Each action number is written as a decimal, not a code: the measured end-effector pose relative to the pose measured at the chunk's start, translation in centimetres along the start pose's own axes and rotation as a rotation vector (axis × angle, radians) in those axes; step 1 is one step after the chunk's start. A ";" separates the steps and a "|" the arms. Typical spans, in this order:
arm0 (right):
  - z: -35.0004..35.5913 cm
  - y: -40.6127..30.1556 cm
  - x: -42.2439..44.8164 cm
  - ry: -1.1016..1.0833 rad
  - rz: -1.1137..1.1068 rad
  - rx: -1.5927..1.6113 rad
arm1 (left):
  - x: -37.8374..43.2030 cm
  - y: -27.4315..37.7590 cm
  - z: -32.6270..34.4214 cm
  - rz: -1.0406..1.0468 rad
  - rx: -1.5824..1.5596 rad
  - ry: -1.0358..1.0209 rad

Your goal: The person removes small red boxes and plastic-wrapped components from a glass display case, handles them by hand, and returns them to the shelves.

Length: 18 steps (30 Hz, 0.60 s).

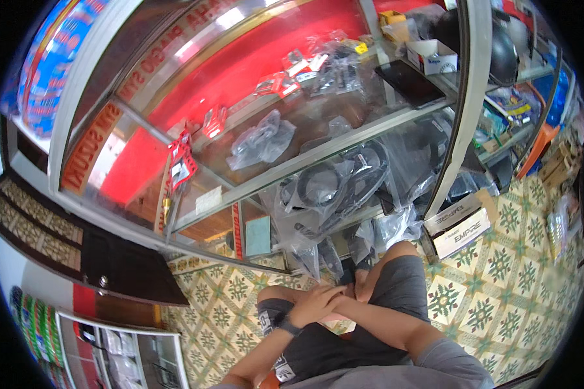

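Note:
My left hand (316, 302), with a dark band (289, 325) at its wrist, lies across my right hand (339, 306) between my knees. My right hand is mostly covered, and its fingers cannot be made out. No object shows in either hand. Just beyond my knees stands a glass display case (301, 167). Black parts in clear plastic bags (321, 187) fill its near lower shelf. On the shelf above lie a crumpled clear plastic bag (263, 138) and several red-and-white packets (277, 85). A black tablet-like device (410, 83) rests toward the right.
An open cardboard box (462, 228) with printed writing stands on the patterned tile floor (486, 291) beside the case's metal post (460, 107). A black helmet (503, 56) sits on the right-hand shelves. A dark wooden door (126, 272) and a white-framed cabinet (121, 350) are at left.

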State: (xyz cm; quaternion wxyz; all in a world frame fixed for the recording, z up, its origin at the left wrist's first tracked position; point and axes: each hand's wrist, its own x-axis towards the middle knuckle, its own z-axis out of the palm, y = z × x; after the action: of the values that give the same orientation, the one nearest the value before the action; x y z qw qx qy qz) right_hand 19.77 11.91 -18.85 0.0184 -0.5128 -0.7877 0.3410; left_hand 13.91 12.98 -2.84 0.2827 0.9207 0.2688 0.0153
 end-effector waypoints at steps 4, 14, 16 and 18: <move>0.8 -0.6 -1.3 0.067 0.023 -0.096 | -1.0 2.9 7.9 0.002 -0.115 0.145; 0.5 1.5 -5.1 0.213 -0.135 -0.216 | -2.6 -3.9 7.7 0.010 -0.260 0.401; -0.7 1.5 -6.5 0.204 -0.167 -0.284 | -2.4 -3.5 7.6 0.115 -0.269 0.385; -1.9 0.5 -7.3 0.263 -0.232 -0.346 | -2.1 0.1 8.2 0.223 -0.269 0.409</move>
State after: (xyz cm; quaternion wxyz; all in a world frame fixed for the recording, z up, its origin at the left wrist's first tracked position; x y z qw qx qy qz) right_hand 24.29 7.04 -15.36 0.0716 -0.4543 -0.8788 0.1271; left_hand 13.58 7.67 -9.38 0.3387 0.8766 0.2129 0.2673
